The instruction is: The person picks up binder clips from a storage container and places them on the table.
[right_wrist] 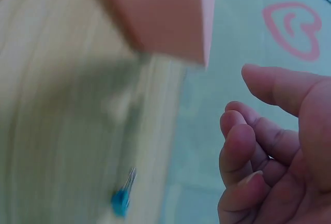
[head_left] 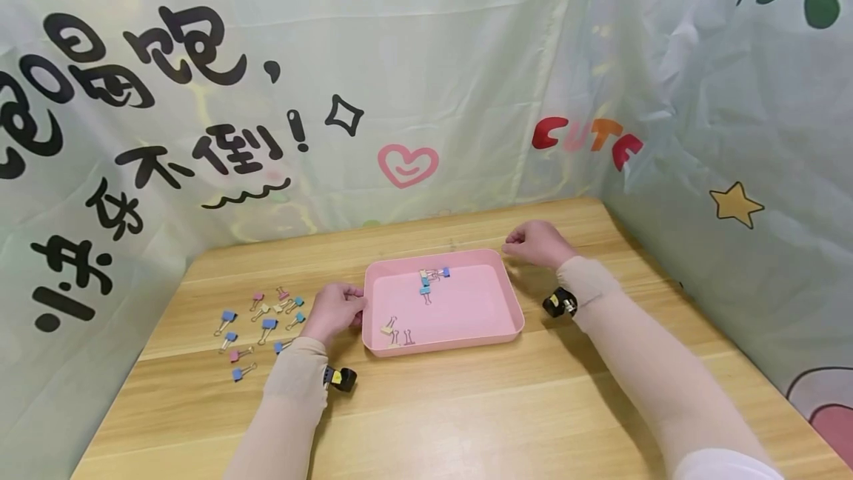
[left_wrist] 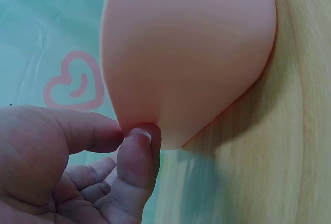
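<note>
A shallow pink tray lies on the wooden table, with several small binder clips inside: blue and other ones near its far side, pale and pink ones at the near left corner. My left hand pinches the tray's left edge between thumb and finger; the left wrist view shows the grip at the pink wall. Just off the tray's far right corner, my right hand hovers with loosely bent fingers and nothing in them. In the right wrist view a gap separates its fingertips from the tray's corner.
Several binder clips in blue, pink, teal and pale yellow lie scattered left of the tray, such as a blue clip. Another blue clip lies on the table in the right wrist view. A printed curtain stands behind the table.
</note>
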Tool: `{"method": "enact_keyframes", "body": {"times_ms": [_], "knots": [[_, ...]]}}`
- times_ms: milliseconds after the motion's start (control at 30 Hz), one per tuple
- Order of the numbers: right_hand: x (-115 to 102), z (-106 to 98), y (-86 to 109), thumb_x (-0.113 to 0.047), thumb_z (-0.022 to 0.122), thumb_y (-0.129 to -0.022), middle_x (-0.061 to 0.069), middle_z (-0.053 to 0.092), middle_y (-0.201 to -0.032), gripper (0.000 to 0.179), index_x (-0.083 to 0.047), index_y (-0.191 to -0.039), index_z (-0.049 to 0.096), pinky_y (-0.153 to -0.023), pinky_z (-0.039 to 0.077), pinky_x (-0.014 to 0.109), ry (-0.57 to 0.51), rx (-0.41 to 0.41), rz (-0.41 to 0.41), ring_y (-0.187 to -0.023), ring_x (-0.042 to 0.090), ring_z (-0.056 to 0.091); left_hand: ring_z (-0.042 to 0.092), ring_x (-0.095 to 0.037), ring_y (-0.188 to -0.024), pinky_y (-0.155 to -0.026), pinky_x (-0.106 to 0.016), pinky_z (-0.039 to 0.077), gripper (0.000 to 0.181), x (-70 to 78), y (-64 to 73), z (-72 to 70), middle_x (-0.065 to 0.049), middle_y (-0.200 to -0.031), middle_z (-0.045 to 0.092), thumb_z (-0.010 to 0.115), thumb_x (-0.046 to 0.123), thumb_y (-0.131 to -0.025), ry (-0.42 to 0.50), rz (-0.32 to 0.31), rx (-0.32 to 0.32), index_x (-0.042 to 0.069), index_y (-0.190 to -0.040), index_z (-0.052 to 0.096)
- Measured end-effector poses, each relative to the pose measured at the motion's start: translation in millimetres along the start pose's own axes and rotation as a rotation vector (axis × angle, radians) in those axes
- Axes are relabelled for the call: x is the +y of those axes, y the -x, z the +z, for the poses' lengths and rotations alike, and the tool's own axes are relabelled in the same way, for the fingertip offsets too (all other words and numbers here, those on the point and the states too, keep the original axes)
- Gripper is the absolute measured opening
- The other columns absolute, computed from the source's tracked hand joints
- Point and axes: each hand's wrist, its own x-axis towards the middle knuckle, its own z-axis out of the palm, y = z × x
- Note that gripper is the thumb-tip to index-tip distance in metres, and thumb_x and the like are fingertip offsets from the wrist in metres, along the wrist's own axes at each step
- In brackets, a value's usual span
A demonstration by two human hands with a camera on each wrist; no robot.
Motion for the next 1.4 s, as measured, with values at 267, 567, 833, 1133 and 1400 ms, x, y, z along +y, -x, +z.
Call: {"method": "enact_keyframes", "body": {"times_ms": [267, 567, 833, 1133, 1400], "knots": [[-41.1, 22.3, -14.0, -0.027, 0.073, -0.085, 0.004, 0.071, -0.092, 0.024, -0.008, -0.099, 0.073, -0.074, 0.053, 0.033, -0.013, -0.042, -0.030, -0.082, 0.017, 0.064, 0.063, -0.016, -0.066, -0.062, -0.032, 0.056, 0.018, -0.1, -0.2, 0.3, -0.012, -0.085, 0.068, 0.063, 0.008, -0.089, -0.007, 0.009, 0.006, -0.004, -0.103, 0.067], [-74.8, 48.9, -19.2, -0.019, 0.069, -0.088, 0.001, 0.071, -0.095, 0.019, -0.008, -0.102, 0.074, -0.080, 0.053, 0.032, -0.021, -0.101, -0.081, -0.087, 0.015, 0.064, 0.063, -0.017, -0.065, -0.060, -0.030, 0.055, 0.017, 0.4, -0.3, 0.5, -0.012, -0.085, 0.068, 0.063, 0.007, -0.090, 0.001, 0.005, 0.006, -0.004, -0.102, 0.067], [-90.7, 75.4, -17.7, -0.031, 0.073, -0.084, -0.007, 0.067, -0.077, 0.012, -0.019, -0.083, 0.075, -0.066, 0.049, 0.028, 0.060, -0.164, -0.133, -0.071, 0.011, 0.058, 0.063, -0.017, -0.065, -0.062, -0.032, 0.056, 0.017, 0.9, -0.3, 0.0, -0.012, -0.084, 0.068, 0.063, 0.009, -0.090, -0.013, -0.001, -0.001, -0.003, -0.102, 0.067], [-93.1, 102.5, -16.1, -0.031, 0.077, -0.081, -0.010, 0.049, -0.050, 0.023, -0.018, -0.065, 0.067, -0.048, 0.034, 0.022, 0.089, -0.225, -0.209, -0.047, 0.005, 0.041, 0.062, -0.017, -0.063, -0.059, -0.029, 0.055, 0.017, 0.6, -0.9, 0.3, -0.012, -0.083, 0.068, 0.063, 0.008, -0.090, -0.012, 0.008, 0.007, -0.003, -0.101, 0.067], [-104.0, 112.9, -17.5, -0.033, 0.078, -0.080, -0.010, 0.059, -0.060, 0.021, -0.020, -0.068, 0.069, -0.056, 0.040, 0.023, 0.129, -0.236, -0.212, -0.054, 0.008, 0.046, 0.062, -0.017, -0.063, -0.058, -0.029, 0.055, 0.017, -1.7, -2.2, 0.6, -0.012, -0.084, 0.067, 0.064, 0.008, -0.089, -0.007, 0.002, 0.003, -0.003, -0.102, 0.067]]}}
